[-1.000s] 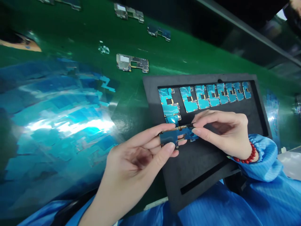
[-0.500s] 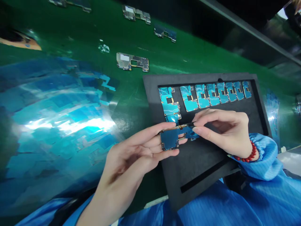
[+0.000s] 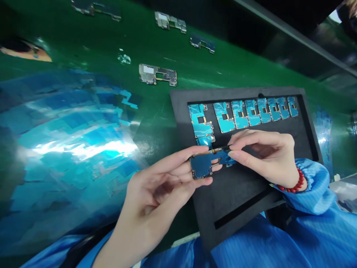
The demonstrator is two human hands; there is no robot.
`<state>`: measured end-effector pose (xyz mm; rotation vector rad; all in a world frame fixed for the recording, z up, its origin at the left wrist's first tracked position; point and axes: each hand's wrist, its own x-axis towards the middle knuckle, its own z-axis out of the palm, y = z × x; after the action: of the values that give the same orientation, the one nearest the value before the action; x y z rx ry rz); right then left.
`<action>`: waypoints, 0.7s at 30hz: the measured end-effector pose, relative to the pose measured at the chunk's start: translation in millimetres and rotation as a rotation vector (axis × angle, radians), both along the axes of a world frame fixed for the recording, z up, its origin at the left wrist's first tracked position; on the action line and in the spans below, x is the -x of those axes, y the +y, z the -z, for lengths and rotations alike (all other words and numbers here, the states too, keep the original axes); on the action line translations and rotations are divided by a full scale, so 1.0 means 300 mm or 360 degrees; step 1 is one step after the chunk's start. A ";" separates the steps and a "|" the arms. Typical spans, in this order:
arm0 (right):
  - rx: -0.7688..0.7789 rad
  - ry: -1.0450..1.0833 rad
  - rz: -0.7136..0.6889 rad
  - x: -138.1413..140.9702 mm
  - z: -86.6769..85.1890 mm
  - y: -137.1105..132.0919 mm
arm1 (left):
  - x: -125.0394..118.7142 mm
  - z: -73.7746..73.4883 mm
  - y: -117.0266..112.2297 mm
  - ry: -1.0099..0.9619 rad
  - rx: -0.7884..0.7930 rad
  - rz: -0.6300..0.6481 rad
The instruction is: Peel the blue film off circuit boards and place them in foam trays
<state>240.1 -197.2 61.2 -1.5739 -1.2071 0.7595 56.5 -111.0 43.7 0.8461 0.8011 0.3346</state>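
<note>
Between my two hands is a small circuit board (image 3: 201,166) with a dark blue face, held above a black foam tray (image 3: 184,111). My left hand (image 3: 164,186) grips its left end by the edges, palm up, fingers partly behind it. At the right end, the thumb and forefinger of my right hand (image 3: 259,152) pinch the board's upper edge. Beneath that pinch, part of the board is hidden. Inside the tray, several boards with shiny blue faces (image 3: 223,121) stand in a row, and another blue-faced board (image 3: 205,140) lies partly hidden behind my left fingertips.
Beyond the tray, a bare circuit board (image 3: 147,76) rests on the green work surface (image 3: 100,48). Farther back lie more boards (image 3: 164,20). A broad spread of blue film pieces (image 3: 69,167) covers the left side. A dark ledge (image 3: 279,29) runs along the back.
The boards at the far back have shifted to the right and slightly nearer. My left thumb has moved slightly, while the held board and my right hand stay almost still.
</note>
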 end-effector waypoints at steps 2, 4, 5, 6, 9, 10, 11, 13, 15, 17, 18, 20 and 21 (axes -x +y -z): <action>0.0007 -0.0001 -0.0016 -0.001 0.000 0.000 | 0.000 0.005 0.001 0.0006 -0.0046 0.0045; 0.0007 -0.0002 -0.0028 -0.002 0.001 -0.001 | -0.003 0.009 0.002 0.0051 -0.0119 0.0068; 0.0004 -0.0003 -0.0031 -0.003 0.001 -0.002 | -0.005 0.010 0.001 0.0089 -0.0151 0.0070; -0.0001 -0.0004 -0.0035 -0.003 0.001 -0.002 | -0.008 0.011 0.001 0.0129 -0.0175 0.0061; -0.0007 -0.0007 -0.0043 -0.003 0.003 -0.004 | -0.018 0.010 -0.002 0.0221 -0.0219 0.0045; -0.0009 -0.0011 -0.0043 -0.003 0.004 -0.004 | -0.020 0.010 -0.003 0.0239 -0.0234 0.0040; -0.0014 -0.0018 -0.0043 -0.002 0.005 -0.005 | -0.022 0.010 -0.005 0.0257 -0.0247 0.0029; -0.0035 -0.0040 -0.0040 -0.001 0.008 -0.006 | -0.024 0.010 -0.011 0.0288 -0.0269 -0.0005; -0.0066 -0.0075 -0.0037 0.000 0.012 -0.008 | -0.026 0.011 -0.019 0.0305 -0.0290 -0.0068; -0.0102 -0.0123 -0.0044 0.002 0.014 -0.009 | -0.027 0.012 -0.028 0.0311 -0.0317 -0.0141; -0.0120 -0.0154 -0.0052 0.003 0.014 -0.009 | -0.029 0.013 -0.033 0.0316 -0.0338 -0.0186; -0.0147 -0.0233 -0.0072 0.005 0.014 -0.008 | -0.031 0.013 -0.040 0.0328 -0.0386 -0.0262; -0.0159 -0.0281 -0.0084 0.006 0.013 -0.008 | -0.032 0.013 -0.043 0.0331 -0.0411 -0.0285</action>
<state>238.4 -199.5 57.3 -1.5571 -1.3979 0.5934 66.3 -124.0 39.7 1.0653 1.0452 0.5225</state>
